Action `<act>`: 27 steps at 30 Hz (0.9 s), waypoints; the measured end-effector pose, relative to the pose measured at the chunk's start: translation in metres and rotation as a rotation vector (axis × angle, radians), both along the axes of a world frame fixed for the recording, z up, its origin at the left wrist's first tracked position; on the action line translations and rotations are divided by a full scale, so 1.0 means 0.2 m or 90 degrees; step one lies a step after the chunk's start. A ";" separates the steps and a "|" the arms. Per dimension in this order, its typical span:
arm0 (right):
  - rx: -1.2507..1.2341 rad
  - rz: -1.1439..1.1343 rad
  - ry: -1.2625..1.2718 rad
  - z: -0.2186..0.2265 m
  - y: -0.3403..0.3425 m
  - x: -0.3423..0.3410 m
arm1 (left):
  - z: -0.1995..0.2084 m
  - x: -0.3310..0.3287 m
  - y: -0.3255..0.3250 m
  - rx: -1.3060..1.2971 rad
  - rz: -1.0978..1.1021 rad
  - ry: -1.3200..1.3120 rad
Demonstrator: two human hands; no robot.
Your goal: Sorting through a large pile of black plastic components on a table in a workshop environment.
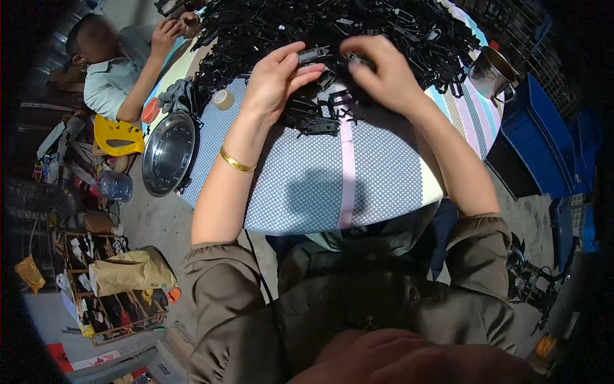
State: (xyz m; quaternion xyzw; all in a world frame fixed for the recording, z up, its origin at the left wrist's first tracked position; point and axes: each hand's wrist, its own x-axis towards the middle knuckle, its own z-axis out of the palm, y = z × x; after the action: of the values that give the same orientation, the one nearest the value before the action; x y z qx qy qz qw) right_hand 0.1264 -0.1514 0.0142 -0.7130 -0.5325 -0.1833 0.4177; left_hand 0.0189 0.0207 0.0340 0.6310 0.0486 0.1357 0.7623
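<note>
My left hand [274, 80] is closed on a black plastic clip-like part [313, 54], pinched between the thumb and fingers. Close by on the right, my right hand [387, 73] curls its thumb and fingers around another small black part [355, 59]; motion blurs the fingertips a little. Both hands are over the near edge of a large heap of similar black plastic parts [256, 32]. Between and below the hands, a small cluster of black parts [318, 125] lies on the patterned tablecloth [294, 192].
A steel basin [169, 153] and a tape roll [223, 99] are at left; a metal mug [491, 72] stands at the right edge. Across the table to the left, a co-worker [112, 80] sits with raised hands. Blue bins [537, 141] stand at right, a shoe rack [121, 310] lower left.
</note>
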 end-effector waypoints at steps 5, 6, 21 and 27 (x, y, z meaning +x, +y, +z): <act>-0.341 -0.018 -0.178 -0.07 0.02 -0.10 | 0.01 0.01 0.02 -0.052 0.005 -0.020; -0.341 -0.017 -0.180 -0.07 0.02 -0.08 | 0.01 0.00 0.02 -0.053 0.004 -0.011; 0.091 0.181 0.227 0.03 -0.01 -0.03 | -0.01 -0.03 -0.06 -0.141 -0.133 0.045; 0.072 0.155 -0.005 0.06 -0.02 -0.04 | -0.05 -0.02 -0.06 -0.143 -0.116 0.049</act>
State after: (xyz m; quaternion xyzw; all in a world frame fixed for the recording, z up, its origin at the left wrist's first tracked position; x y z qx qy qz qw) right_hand 0.1192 -0.1546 0.0264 -0.6176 -0.6056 -0.1639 0.4743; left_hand 0.0147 0.0094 0.0245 0.5481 0.0351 0.0350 0.8349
